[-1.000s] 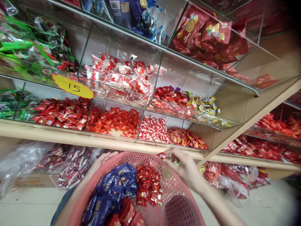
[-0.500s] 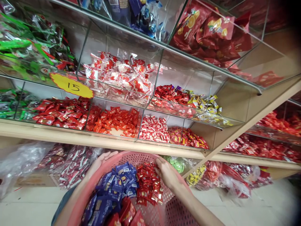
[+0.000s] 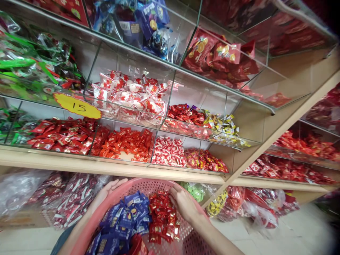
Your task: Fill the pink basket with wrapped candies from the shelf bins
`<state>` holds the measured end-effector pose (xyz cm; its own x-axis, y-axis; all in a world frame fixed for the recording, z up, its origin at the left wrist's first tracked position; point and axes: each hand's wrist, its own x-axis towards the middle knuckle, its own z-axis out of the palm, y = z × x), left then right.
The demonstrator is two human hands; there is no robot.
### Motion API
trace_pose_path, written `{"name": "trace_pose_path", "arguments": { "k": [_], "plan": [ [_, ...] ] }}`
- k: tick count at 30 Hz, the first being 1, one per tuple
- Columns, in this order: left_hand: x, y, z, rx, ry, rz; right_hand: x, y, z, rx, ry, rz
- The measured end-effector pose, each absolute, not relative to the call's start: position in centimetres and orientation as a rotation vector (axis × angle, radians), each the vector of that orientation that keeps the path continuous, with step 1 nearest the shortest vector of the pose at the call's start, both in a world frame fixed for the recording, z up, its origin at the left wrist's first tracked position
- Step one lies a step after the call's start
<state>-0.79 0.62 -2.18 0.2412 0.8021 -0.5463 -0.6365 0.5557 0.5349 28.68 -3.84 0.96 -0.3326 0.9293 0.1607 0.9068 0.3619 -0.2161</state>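
Observation:
A pink perforated plastic basket (image 3: 152,184) is in front of me, below the shelf edge. Inside it are blue-wrapped candies (image 3: 127,216), small red-wrapped candies (image 3: 163,216) and larger red packets (image 3: 138,245) at the bottom. My left hand (image 3: 113,187) lies against the outside of the basket's far left rim, its fingers stretched out, with the forearm along the basket's side. My right hand (image 3: 183,203) reaches over the right side into the basket. Its fingers are curled in at the edge of the small red candies; the fingertips are partly hidden.
Glass-fronted shelves hold red candies (image 3: 127,143), red-and-white packets (image 3: 130,94) and green packets (image 3: 29,67). A yellow tag (image 3: 77,106) reads 15. A wooden ledge (image 3: 106,166) runs above the basket. Plastic bags of sweets (image 3: 77,198) lie below it, more bags (image 3: 255,205) at right.
The view has shifted, so the basket and both hands appear slightly lower and further left. My right hand remains at the small red candies, my left at the rim.

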Motion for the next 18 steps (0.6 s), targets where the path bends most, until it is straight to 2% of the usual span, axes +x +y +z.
{"name": "trace_pose_path", "arguments": {
  "k": [4, 9, 12, 14, 18],
  "plan": [
    [-0.9, 0.8, -2.5, 0.242, 0.842, 1.007, 28.3, -4.1, 6.4, -1.520, -2.338, 0.028],
    [-0.8, 1.2, -3.4, 0.221, 0.838, 1.018, 28.2, -3.4, 18.3, -1.212, -2.098, -0.255],
    [-1.0, 1.3, -3.7, 0.216, 0.824, 1.002, 29.3, -1.3, 24.3, -1.210, -1.969, -0.425],
    [-1.1, 1.3, -3.8, 0.228, 0.808, 1.010, 30.6, 0.7, 26.9, -1.329, -2.004, -0.401],
    [-1.2, 1.2, -3.7, 0.240, 0.807, 1.014, 33.4, 4.9, 29.7, -1.634, -2.199, -0.096]
  ]
}}
